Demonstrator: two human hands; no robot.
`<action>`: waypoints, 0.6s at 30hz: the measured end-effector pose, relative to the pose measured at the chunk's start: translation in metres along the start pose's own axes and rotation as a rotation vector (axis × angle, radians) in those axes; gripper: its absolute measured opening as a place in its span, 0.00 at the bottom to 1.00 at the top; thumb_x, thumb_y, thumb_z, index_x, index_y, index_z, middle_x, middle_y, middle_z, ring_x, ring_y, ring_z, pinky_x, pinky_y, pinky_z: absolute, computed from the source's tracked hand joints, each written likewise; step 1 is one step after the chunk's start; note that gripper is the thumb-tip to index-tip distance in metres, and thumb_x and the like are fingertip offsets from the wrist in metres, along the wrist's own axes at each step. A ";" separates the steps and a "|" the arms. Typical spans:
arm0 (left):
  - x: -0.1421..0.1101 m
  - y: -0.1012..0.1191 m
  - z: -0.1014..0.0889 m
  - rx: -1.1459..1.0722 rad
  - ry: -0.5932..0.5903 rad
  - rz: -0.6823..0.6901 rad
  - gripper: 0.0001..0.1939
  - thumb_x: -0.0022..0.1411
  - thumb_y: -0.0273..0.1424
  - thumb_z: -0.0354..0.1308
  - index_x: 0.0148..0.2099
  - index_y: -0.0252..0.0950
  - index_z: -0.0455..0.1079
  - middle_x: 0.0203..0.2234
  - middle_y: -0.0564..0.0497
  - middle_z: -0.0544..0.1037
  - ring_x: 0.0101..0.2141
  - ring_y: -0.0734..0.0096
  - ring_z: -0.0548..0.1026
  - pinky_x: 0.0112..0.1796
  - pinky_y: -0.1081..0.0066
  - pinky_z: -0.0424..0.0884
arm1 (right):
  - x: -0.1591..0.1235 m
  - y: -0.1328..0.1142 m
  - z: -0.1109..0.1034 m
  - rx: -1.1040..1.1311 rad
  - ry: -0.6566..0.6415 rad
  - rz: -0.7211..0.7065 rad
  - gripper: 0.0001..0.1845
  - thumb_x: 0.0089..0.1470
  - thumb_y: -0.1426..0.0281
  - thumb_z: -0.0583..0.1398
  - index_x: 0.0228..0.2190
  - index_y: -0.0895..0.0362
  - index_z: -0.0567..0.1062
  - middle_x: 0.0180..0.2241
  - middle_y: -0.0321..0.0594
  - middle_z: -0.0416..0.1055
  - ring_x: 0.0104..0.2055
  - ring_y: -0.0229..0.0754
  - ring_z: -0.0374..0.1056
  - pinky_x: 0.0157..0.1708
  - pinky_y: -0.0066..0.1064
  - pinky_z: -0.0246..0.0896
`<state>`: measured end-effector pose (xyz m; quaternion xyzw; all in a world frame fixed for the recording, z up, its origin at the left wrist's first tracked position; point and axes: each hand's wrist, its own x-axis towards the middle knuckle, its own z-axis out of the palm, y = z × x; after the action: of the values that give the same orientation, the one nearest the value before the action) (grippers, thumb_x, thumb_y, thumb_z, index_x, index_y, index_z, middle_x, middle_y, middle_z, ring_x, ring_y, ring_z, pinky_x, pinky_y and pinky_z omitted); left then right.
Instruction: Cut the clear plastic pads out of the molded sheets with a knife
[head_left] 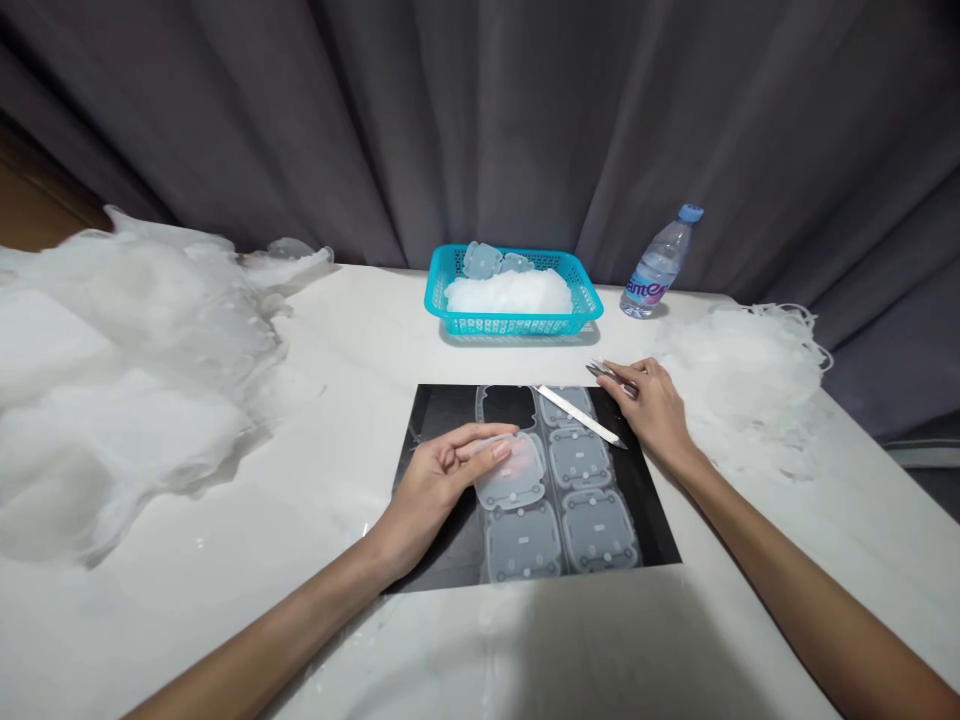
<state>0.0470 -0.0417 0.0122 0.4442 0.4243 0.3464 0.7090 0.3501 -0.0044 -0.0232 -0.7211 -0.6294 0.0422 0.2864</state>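
Note:
My left hand (pixel 442 475) pinches a translucent, rounded-square plastic piece (pixel 514 485) between thumb and fingers, over a black mat (pixel 450 550). On the mat lies a translucent sheet of similar rounded-square pieces (pixel 600 530), with one cut-out opening at its far left corner. My right hand (pixel 649 405) rests at the mat's far right edge, its fingers closed on a small pointed metal tool (pixel 600 372); its exact kind is unclear. A white pen-like tool (pixel 577 415) with a grey end lies slantwise across the sheet, left of my right hand.
A turquoise basket (pixel 517 325) at the back holds translucent pieces (pixel 482 260) and a white heap (pixel 510 292). Right of it stands a water bottle (pixel 660 265). Large translucent sheets (pixel 127 370) pile up at left; stringy translucent scraps (pixel 757 370) lie at right. A grey curtain (pixel 480 120) hangs behind.

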 end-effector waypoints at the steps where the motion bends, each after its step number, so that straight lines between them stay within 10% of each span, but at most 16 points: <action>1: 0.000 0.000 0.000 0.007 0.000 -0.007 0.21 0.61 0.41 0.70 0.53 0.37 0.78 0.41 0.45 0.86 0.40 0.63 0.82 0.41 0.71 0.73 | 0.000 0.000 0.000 -0.003 -0.001 0.007 0.25 0.66 0.52 0.56 0.53 0.52 0.81 0.43 0.48 0.72 0.49 0.55 0.68 0.42 0.40 0.60; 14: -0.002 0.003 0.002 0.021 -0.016 0.005 0.22 0.61 0.38 0.71 0.55 0.36 0.78 0.40 0.44 0.86 0.41 0.60 0.84 0.43 0.68 0.76 | -0.007 -0.012 -0.005 0.043 0.195 -0.190 0.22 0.68 0.54 0.55 0.49 0.54 0.81 0.41 0.48 0.73 0.46 0.53 0.66 0.46 0.42 0.62; 18: -0.003 0.005 0.003 0.024 -0.042 -0.004 0.22 0.61 0.38 0.71 0.55 0.37 0.76 0.42 0.44 0.86 0.41 0.63 0.84 0.44 0.70 0.75 | -0.025 -0.043 -0.015 0.365 0.007 -0.369 0.14 0.69 0.62 0.57 0.46 0.54 0.81 0.39 0.43 0.75 0.43 0.47 0.68 0.47 0.40 0.63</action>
<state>0.0482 -0.0432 0.0181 0.4590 0.4143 0.3304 0.7130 0.3135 -0.0311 0.0023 -0.5304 -0.7313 0.0996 0.4170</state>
